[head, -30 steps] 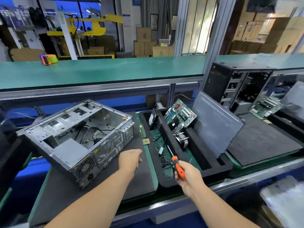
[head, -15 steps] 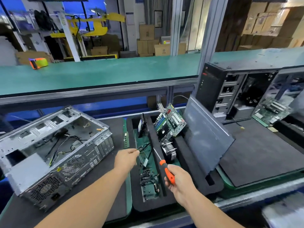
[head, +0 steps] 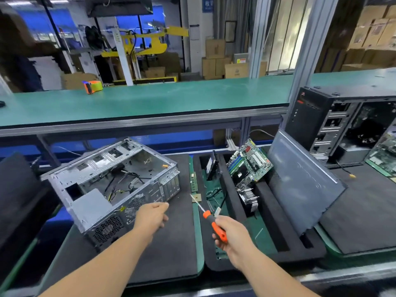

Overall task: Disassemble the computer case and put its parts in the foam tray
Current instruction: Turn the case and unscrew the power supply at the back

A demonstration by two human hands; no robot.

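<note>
Head view: the right hand (head: pixel 233 236) grips an orange-handled screwdriver (head: pixel 211 219), shaft pointing up and left. The left hand (head: pixel 152 217) hovers with fingers loosely curled, holding nothing, blurred. The open case (head: pixel 113 185) lies on a black mat just left of the left hand. The foam tray (head: pixel 276 221), right of the screwdriver, holds a motherboard (head: pixel 249 162) and a leaning panel (head: pixel 300 189); its smaller parts are hard to make out.

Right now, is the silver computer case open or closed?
Open: the silver computer case lies without its side panel, so its cables and bare inside floor show.
</note>
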